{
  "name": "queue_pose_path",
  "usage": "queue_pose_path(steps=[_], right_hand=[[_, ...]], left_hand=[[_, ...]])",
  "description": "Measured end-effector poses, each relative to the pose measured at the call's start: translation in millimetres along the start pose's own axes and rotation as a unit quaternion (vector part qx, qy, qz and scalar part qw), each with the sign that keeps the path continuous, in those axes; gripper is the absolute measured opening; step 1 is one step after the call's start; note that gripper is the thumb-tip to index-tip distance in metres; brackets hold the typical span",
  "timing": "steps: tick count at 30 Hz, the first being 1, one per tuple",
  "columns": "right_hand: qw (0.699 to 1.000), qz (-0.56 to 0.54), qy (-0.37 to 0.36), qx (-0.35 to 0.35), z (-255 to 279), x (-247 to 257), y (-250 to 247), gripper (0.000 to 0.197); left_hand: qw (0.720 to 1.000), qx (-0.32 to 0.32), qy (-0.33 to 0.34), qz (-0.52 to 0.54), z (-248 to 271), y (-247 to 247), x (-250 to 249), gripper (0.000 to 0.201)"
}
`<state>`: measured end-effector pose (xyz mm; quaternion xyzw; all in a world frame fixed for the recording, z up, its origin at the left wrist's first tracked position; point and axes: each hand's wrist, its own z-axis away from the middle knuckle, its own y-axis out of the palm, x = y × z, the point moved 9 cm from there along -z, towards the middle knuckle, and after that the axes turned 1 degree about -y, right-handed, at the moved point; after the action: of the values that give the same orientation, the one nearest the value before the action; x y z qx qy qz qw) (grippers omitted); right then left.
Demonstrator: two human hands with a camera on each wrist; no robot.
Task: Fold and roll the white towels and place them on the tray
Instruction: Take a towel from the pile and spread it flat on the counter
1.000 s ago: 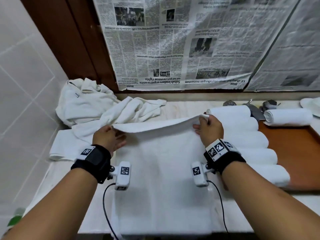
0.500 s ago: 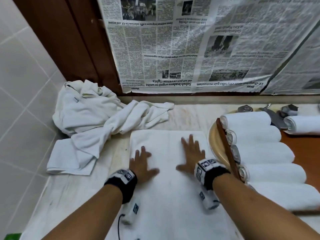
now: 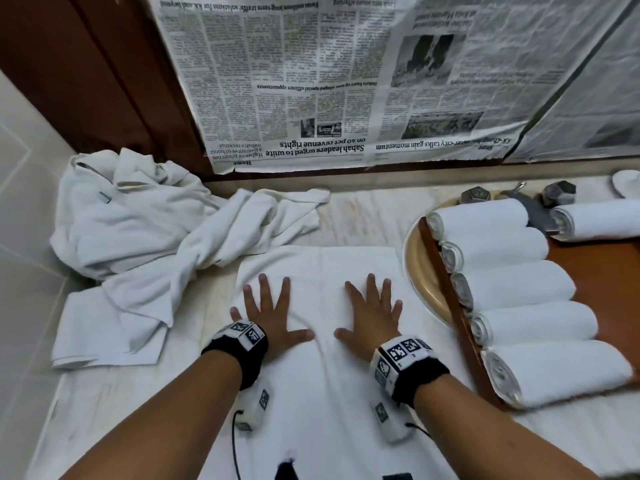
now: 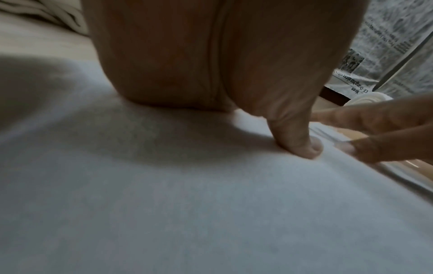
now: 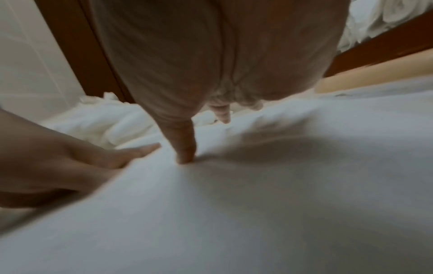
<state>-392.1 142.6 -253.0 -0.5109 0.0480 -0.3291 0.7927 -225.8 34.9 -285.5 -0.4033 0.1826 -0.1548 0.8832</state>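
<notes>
Since half a second ago, little is being changed: the folded towel [image 3: 322, 358] is still being pressed flat on the counter [image 3: 363, 216] by the left hand [image 3: 268, 315] and right hand [image 3: 372, 315] (fingers spread, nothing gripped), beside the tray [image 3: 620, 271] of rolled towels [image 3: 512, 289].

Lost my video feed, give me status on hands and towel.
Left hand and right hand flat, fingers spread, pressing folded towel. Five rolled towels on tray. Crumpled towel pile left, not blocking.

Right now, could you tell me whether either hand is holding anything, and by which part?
Nothing is held: the left hand and right hand press flat on the folded towel.
</notes>
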Motion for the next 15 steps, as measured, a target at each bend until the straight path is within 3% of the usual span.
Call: queue_pose_path(steps=[4, 8, 12, 15], right_hand=[[0.999, -0.033, 0.040, 0.016, 37.7, -2.7, 13.5, 0.090], [0.999, -0.031, -0.003, -0.009, 67.0, -4.7, 10.2, 0.083], [0.996, -0.010, -0.040, 0.083, 92.7, -20.6, 46.3, 0.097], [0.992, 0.025, -0.074, 0.100, 99.1, -38.2, 67.9, 0.102]], left_hand=[[1.000, -0.002, -0.004, 0.004, -3.3, -4.1, -1.9, 0.117], [1.000, -0.025, -0.004, 0.003, -2.6, -4.7, -3.0, 0.115], [0.998, -0.066, -0.005, 0.007, 5.2, -10.8, -1.6, 0.103], [0.993, -0.097, 0.047, -0.053, 36.9, -11.9, -27.2, 0.085]])
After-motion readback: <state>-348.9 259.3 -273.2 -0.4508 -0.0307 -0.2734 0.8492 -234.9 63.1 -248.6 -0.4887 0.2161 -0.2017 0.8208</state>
